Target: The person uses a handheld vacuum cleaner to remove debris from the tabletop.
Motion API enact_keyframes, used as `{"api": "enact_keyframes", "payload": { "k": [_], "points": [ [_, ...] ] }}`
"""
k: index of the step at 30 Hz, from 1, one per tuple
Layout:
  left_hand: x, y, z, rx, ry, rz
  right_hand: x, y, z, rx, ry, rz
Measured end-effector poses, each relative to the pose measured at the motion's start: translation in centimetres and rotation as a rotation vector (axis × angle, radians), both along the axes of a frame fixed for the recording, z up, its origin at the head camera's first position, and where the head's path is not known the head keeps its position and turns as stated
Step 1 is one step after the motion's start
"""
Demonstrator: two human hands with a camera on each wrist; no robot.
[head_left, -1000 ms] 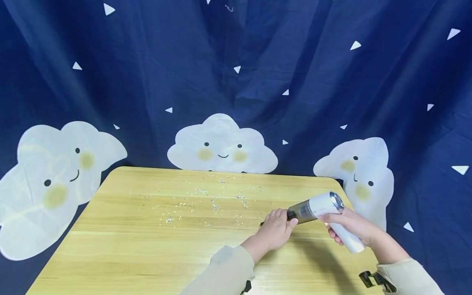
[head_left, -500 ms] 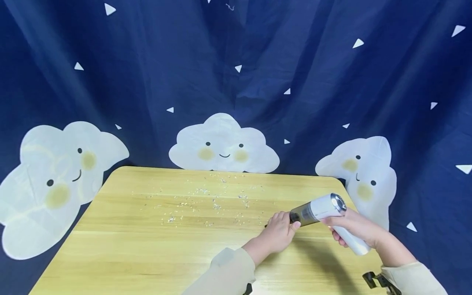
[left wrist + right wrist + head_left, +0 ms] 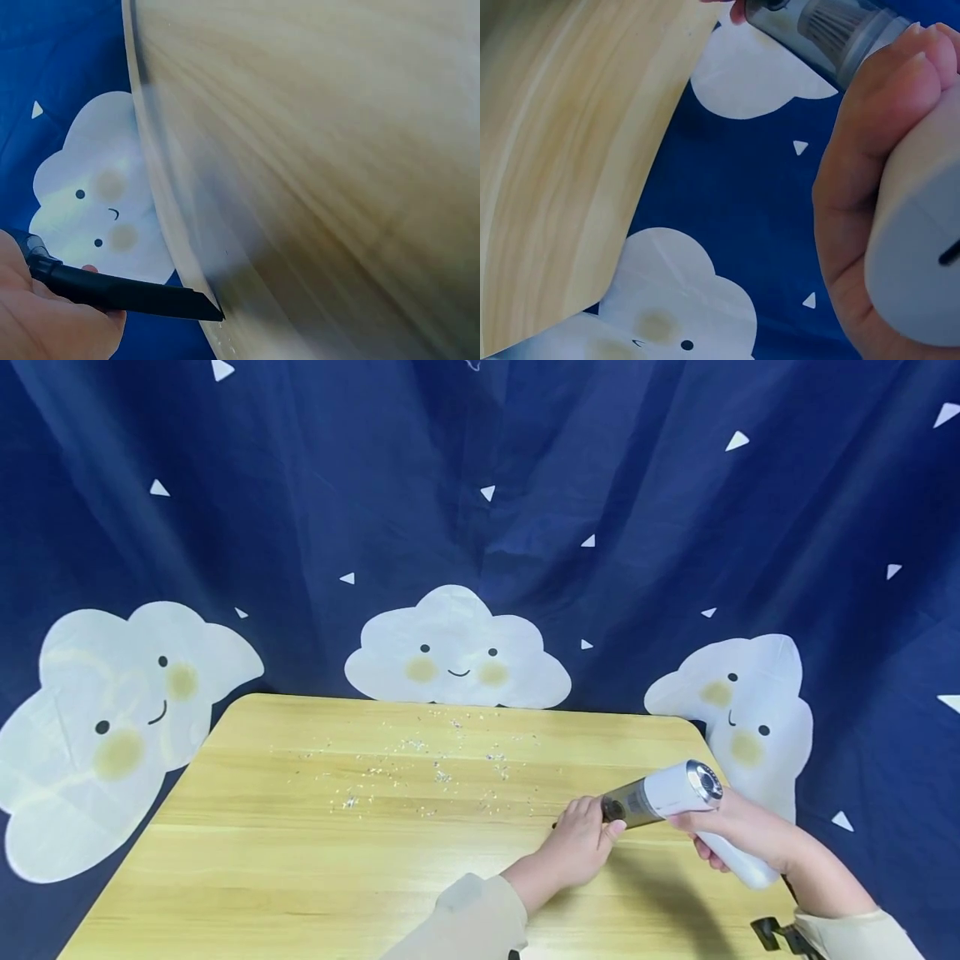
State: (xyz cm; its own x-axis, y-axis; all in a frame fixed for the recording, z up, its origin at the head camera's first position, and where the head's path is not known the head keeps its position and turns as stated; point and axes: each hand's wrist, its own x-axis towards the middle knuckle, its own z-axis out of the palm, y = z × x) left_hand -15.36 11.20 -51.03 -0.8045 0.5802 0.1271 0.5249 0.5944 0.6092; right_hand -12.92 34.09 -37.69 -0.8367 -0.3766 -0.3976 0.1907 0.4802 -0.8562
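A white and grey handheld vacuum (image 3: 663, 797) is held low over the right side of the wooden table (image 3: 262, 860). My right hand (image 3: 738, 831) grips its white handle (image 3: 922, 255), with the grey body (image 3: 832, 26) pointing away. My left hand (image 3: 583, 843) is curled round the black nozzle (image 3: 127, 294) at the vacuum's front end. In the left wrist view the slanted nozzle tip sits just above the table (image 3: 337, 150), and my left hand (image 3: 45, 322) covers its rear part. Small light crumbs (image 3: 435, 772) lie scattered on the table, left of and beyond the nozzle.
A dark blue cloth with white clouds (image 3: 457, 652) and small triangles hangs behind and around the table. The table's rounded right edge (image 3: 652, 150) is close to my right hand. A black clip (image 3: 772, 935) shows at my right sleeve.
Both hands and the vacuum have drifted a little right and toward me. The grips are unchanged and the crumbs lie where they were.
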Motion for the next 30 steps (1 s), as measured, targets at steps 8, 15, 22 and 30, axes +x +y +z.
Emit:
{"api": "enact_keyframes", "payload": {
  "k": [8,15,22,30],
  "points": [
    [-1.8,-1.1,1.0,0.127,-0.134,-0.074,-0.3,-0.9,0.9,0.073,0.068,0.006],
    [-3.8,-2.5,2.2,0.195,-0.316,-0.187,-0.6,-2.0,1.5,0.14,0.092,0.019],
    [-4.4,-3.5,3.6,0.246,-0.503,-0.178,-1.2,-3.3,2.2,0.206,0.137,0.04],
    [-5.2,-3.9,3.6,0.247,-0.558,-0.168,-1.5,-4.0,2.4,0.235,0.148,0.03]
  ]
}}
